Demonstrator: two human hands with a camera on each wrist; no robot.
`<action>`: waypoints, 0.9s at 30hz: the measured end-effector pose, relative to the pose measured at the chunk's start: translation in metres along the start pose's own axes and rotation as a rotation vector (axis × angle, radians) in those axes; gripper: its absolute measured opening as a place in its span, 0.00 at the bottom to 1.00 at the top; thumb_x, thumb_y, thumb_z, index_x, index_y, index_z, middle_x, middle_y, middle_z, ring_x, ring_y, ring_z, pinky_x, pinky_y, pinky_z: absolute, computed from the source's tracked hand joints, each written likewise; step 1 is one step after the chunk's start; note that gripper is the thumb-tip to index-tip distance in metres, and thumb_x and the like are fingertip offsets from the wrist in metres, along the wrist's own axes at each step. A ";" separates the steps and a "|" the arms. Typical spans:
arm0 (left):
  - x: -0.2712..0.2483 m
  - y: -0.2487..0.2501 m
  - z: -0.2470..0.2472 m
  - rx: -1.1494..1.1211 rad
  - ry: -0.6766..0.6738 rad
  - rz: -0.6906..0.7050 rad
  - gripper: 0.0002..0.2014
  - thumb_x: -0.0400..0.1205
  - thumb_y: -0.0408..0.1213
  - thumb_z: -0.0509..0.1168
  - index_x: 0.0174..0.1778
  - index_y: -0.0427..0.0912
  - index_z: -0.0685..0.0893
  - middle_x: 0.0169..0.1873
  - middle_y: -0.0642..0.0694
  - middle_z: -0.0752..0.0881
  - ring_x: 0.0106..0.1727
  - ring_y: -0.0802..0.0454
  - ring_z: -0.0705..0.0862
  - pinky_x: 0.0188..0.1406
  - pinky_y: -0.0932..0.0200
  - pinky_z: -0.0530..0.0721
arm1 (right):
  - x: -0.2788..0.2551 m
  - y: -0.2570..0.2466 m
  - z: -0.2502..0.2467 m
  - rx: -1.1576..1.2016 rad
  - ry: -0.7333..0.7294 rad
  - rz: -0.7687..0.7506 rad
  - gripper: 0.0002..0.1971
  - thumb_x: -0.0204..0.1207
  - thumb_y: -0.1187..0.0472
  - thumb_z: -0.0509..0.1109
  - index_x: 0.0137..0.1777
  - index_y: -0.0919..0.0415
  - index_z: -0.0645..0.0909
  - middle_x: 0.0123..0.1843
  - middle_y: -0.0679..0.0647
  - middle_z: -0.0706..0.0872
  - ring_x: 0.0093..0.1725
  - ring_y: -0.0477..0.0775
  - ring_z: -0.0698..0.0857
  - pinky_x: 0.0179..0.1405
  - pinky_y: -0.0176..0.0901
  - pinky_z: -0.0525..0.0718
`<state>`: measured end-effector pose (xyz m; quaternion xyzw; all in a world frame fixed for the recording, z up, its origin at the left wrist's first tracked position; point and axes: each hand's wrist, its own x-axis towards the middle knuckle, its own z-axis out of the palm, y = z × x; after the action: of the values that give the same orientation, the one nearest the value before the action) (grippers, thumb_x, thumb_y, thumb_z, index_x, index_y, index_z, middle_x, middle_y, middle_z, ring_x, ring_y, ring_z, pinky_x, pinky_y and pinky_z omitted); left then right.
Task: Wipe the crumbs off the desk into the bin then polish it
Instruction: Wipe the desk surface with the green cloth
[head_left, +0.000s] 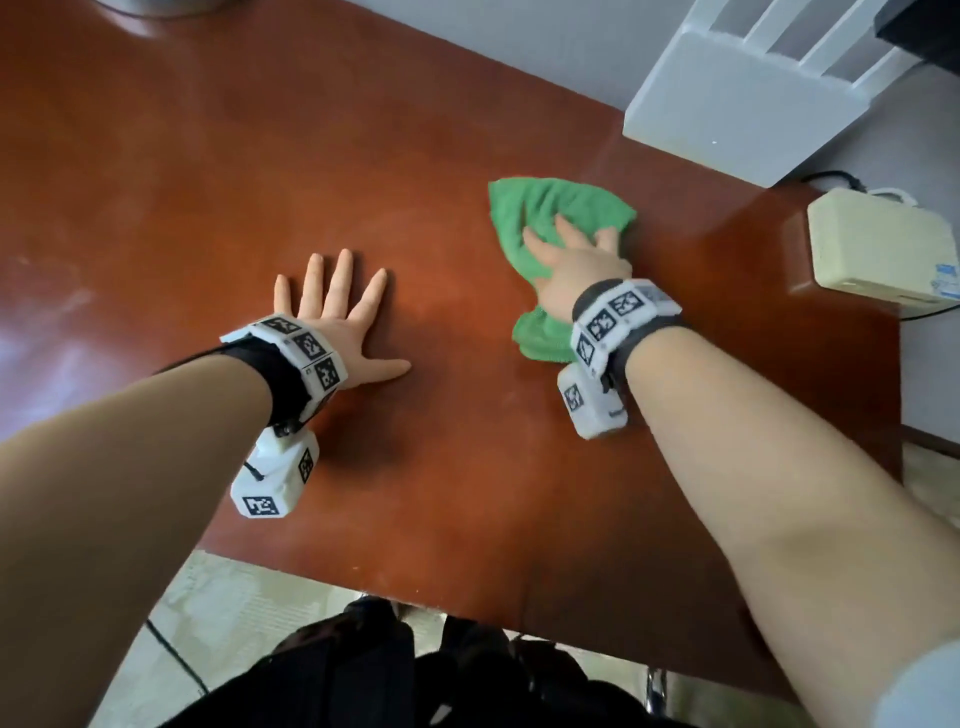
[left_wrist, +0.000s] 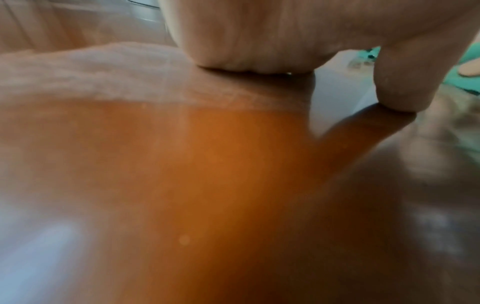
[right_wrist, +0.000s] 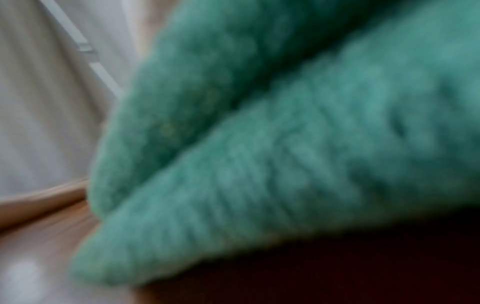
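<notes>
My left hand (head_left: 337, 317) lies flat on the glossy red-brown desk (head_left: 441, 457), fingers spread and straight, holding nothing. In the left wrist view the heel of the left hand (left_wrist: 259, 30) rests on the desk (left_wrist: 207, 164). To its right, a green cloth (head_left: 550, 208) lies crumpled on the desk near the right edge. My right hand (head_left: 576, 260) presses down on it with fingers spread over the fabric; the thumb is hidden. Blurred green cloth (right_wrist: 285, 144) fills the right wrist view. I see no crumbs and no bin.
A white slatted piece of furniture (head_left: 753, 88) stands beyond the desk's far right corner. A beige box (head_left: 878, 244) with cables sits at the desk's right edge. The desk's near edge (head_left: 363, 590) runs just in front of my body, with tiled floor below.
</notes>
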<state>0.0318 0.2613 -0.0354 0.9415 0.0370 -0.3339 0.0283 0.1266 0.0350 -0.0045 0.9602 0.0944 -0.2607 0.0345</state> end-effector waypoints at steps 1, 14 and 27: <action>-0.001 0.000 -0.001 -0.003 -0.004 0.006 0.50 0.72 0.72 0.55 0.77 0.59 0.27 0.78 0.47 0.25 0.79 0.42 0.27 0.77 0.37 0.33 | -0.019 -0.004 0.010 -0.039 0.014 -0.106 0.31 0.80 0.55 0.57 0.78 0.30 0.50 0.84 0.39 0.44 0.79 0.64 0.51 0.74 0.58 0.65; -0.008 0.000 -0.011 -0.007 -0.046 0.027 0.52 0.73 0.69 0.59 0.79 0.58 0.29 0.78 0.46 0.26 0.79 0.41 0.28 0.77 0.35 0.35 | -0.031 0.032 0.013 0.129 0.018 0.240 0.27 0.82 0.51 0.54 0.80 0.36 0.52 0.85 0.46 0.49 0.79 0.67 0.54 0.78 0.54 0.58; -0.011 -0.001 -0.006 -0.031 0.019 0.046 0.48 0.76 0.64 0.61 0.80 0.58 0.34 0.80 0.47 0.29 0.80 0.42 0.29 0.77 0.36 0.35 | -0.146 0.009 0.081 0.013 -0.037 -0.148 0.27 0.83 0.51 0.56 0.78 0.30 0.54 0.84 0.36 0.46 0.76 0.61 0.56 0.75 0.54 0.66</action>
<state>0.0270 0.2621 -0.0236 0.9447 0.0206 -0.3234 0.0501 -0.0354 -0.0073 -0.0002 0.9459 0.1626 -0.2807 0.0107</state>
